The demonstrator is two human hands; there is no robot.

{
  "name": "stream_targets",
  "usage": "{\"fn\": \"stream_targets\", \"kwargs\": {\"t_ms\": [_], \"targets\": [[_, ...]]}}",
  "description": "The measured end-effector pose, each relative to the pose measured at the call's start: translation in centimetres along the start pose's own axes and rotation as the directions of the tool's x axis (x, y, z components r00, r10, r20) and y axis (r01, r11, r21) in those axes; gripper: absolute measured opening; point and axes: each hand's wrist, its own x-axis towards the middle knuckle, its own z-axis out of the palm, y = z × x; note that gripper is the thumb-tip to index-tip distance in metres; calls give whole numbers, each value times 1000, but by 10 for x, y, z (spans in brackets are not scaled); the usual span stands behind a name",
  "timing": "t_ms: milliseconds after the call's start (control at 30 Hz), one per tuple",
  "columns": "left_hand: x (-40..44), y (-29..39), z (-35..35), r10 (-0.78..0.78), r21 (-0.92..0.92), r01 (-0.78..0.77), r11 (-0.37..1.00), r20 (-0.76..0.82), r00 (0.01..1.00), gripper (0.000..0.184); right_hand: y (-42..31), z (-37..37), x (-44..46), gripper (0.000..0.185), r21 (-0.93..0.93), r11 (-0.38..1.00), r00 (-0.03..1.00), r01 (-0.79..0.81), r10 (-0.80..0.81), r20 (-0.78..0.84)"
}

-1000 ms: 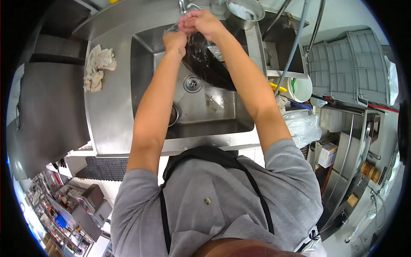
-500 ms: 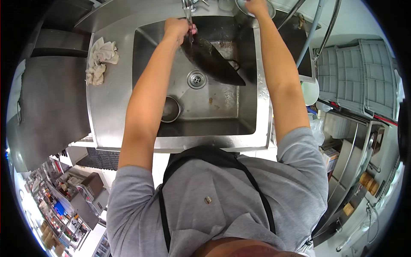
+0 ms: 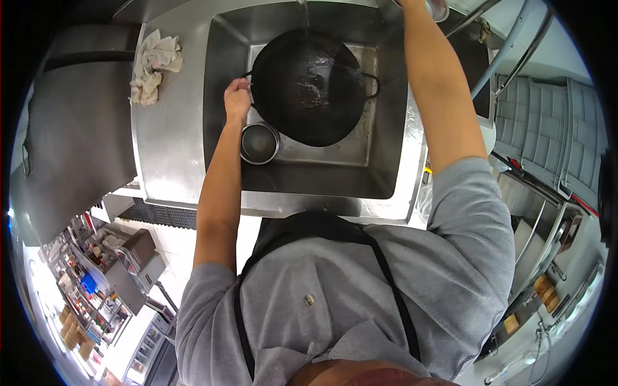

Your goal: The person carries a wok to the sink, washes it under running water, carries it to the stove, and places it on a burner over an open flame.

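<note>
My left hand (image 3: 237, 100) is closed around the left loop handle of a large black wok (image 3: 309, 116). The wok lies face up in a stainless steel sink (image 3: 335, 172), its inside wet and shiny. Its other loop handle (image 3: 374, 85) points right. Below my left hand, a small round metal container (image 3: 259, 143) stands on the sink floor beside the wok. My right hand (image 3: 412, 2) is almost wholly cut off by the top edge, fingers hidden. Close to it is the rim of a round metal vessel (image 3: 439, 9).
A crumpled whitish cloth (image 3: 154, 64) lies on the counter (image 3: 170, 145) left of the sink. Metal pipes and a bluish hose (image 3: 502, 51) rise at the upper right. Grey plastic crates (image 3: 541, 128) stand further right.
The wok has turned from tilted edge-on to lying face up in the sink. My left hand has come lower with its handle. My right hand has slipped mostly past the top edge.
</note>
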Motion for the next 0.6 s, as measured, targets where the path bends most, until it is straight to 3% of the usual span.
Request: {"fn": "stream_targets", "kwargs": {"t_ms": [33,67,100,167,200,300,433,600], "targets": [[-6,3,-2,13,-68,-10,998,50,999,20,-8,-7,-12,43,-29,999,995,39,-36,92],[-13,7,-4,34,-138,-20,990,100,994,20,-10,-25,-22,45,102,992,960,-71,40,278],[-13,7,-5,38,-143,-25,989,92,995,20,-13,-28,-22,45,103,993,962,-61,31,272],[-15,-2,-8,43,-227,-9,974,142,989,20,11,-15,-12,42,42,979,976,198,-201,89],[-19,-2,-11,49,-243,-12,970,147,988,21,44,25,54,38,-84,953,952,291,-280,128],[-16,-17,-27,42,-315,36,949,237,971,21,34,31,48,38,-236,954,978,185,-155,140],[-9,-55,-36,90,-369,3,929,234,968,20,35,47,64,38,-119,986,993,115,-114,17],[-11,-82,-42,10,-380,108,919,296,955,20,38,55,71,39,-87,991,994,105,-106,-16]]}}
